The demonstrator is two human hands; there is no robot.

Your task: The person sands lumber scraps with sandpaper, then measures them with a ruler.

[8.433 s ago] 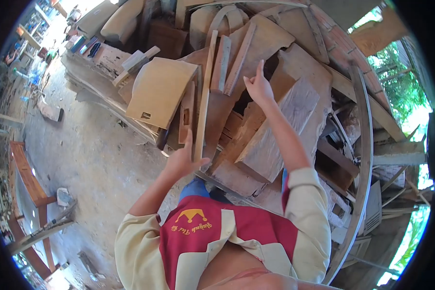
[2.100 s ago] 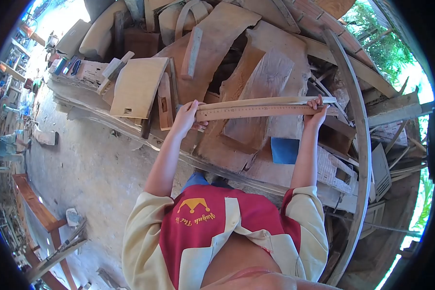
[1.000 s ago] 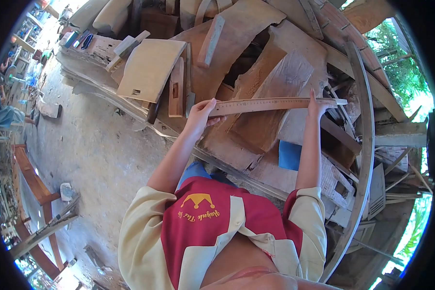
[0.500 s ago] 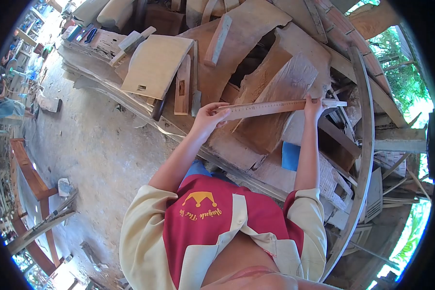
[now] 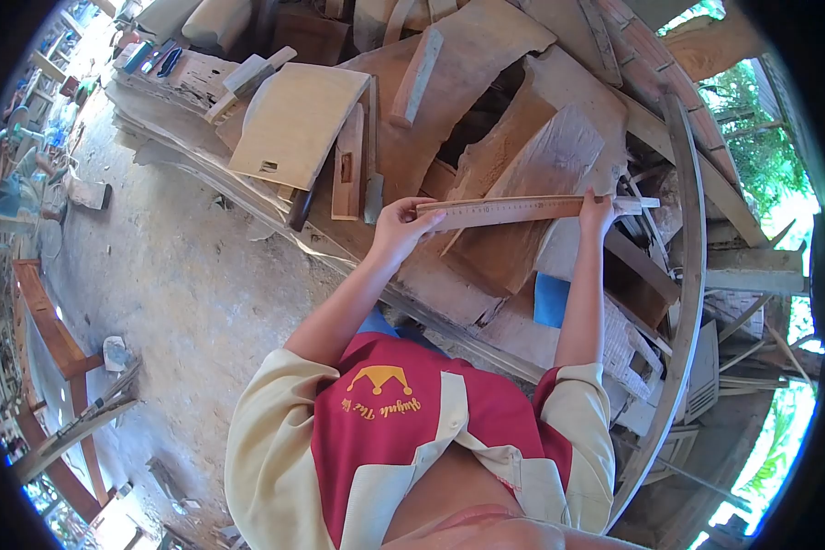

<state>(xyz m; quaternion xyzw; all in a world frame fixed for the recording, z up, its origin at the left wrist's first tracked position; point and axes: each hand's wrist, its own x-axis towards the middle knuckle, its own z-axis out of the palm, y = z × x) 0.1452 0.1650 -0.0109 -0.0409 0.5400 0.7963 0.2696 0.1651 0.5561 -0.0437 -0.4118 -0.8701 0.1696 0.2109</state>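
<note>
Wooden ruler [image 5: 513, 211], spanning above rough wooden slabs [image 5: 559, 151], looks light and stiff lengthwise, though likely to flex mid-span; best held near both ends, where the left hand [image 5: 397, 231] and right hand [image 5: 598, 214] pinch it, fingers nearly closed.

Daylight glares white at the far edges, while fisheye distortion bends the softly lit, slightly hazy view.
</note>
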